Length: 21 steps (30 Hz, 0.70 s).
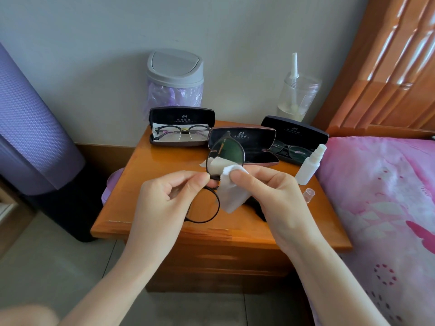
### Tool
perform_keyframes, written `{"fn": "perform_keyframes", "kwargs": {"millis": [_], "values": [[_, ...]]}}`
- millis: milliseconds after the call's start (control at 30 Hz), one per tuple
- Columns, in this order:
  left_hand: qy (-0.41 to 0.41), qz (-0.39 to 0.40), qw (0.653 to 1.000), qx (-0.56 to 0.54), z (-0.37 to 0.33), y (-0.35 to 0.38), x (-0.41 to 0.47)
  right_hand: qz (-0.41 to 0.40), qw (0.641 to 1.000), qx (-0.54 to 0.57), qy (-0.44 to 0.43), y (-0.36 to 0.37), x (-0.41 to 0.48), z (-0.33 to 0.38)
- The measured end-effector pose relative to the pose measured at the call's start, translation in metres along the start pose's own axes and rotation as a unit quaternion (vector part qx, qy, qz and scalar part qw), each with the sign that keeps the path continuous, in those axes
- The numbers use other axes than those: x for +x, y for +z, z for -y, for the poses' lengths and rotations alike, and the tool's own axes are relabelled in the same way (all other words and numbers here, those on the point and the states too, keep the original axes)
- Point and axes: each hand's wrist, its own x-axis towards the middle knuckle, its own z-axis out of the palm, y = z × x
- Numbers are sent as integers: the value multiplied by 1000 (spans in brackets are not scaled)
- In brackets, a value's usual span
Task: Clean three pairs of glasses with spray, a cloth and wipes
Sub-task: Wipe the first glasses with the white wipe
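My left hand [164, 198] pinches the bridge of a round black-framed pair of glasses [226, 151], held upright over the nightstand. My right hand [270, 184] pinches a white wipe [231, 196] folded over the upper lens, thumb in front. The lower lens ring [204, 205] hangs below my left fingers. Three open black cases stand behind: the left case [182, 127] holds glasses on a white cloth, the middle case [254, 144] looks empty, and the right case [294, 140] holds another pair. A white spray bottle [310, 167] stands uncapped at the right, its clear cap [309, 192] lying beside it.
The wooden nightstand [146, 184] carries a grey-lidded bin [175, 77] with a purple liner and a clear jar [297, 97] at the back. A pink-covered bed [381, 208] lies right, with a wooden headboard [388, 67] behind it. A purple rolled mat [28, 128] stands left.
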Motion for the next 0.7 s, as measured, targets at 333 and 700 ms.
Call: {"fn": "perform_keyframes", "kwargs": {"millis": [333, 700], "values": [[13, 49, 998, 29, 1, -1, 0, 29, 999, 18, 1, 10, -2, 2], [12, 29, 999, 16, 2, 1, 0, 26, 1000, -10, -15, -7, 1, 7]]}}
